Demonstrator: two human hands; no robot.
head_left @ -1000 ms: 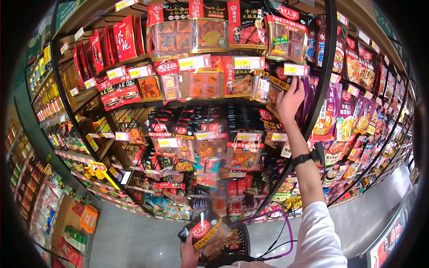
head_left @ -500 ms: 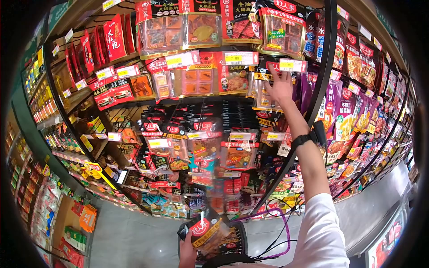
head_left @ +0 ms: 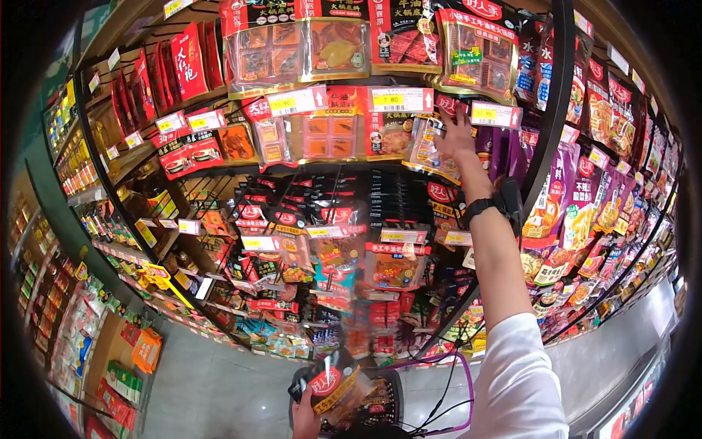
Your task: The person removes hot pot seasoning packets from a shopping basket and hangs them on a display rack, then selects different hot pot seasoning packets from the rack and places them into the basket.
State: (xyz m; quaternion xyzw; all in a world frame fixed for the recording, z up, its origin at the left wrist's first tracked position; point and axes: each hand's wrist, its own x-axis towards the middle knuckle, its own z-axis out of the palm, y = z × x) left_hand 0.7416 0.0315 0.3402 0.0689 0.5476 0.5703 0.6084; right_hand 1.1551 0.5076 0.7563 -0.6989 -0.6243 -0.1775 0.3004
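My right hand reaches up to the second row of the rack, its fingers on the upper part of a hanging packet with a gold border. That packet is tilted, and whether the fingers grip it is hard to make out. Low in the view, my left hand holds a black and red packet by its left side, above a dark basket with packets in it.
Hanging seasoning packets and price tags fill the rack. A black upright post stands right of my right hand. Purple packets hang beyond it. A purple cord loops beside the basket.
The gold-bordered packet under my right hand now hangs tilted, and my fingers have shifted on it. The view has shifted slightly. My left hand still holds its packet.
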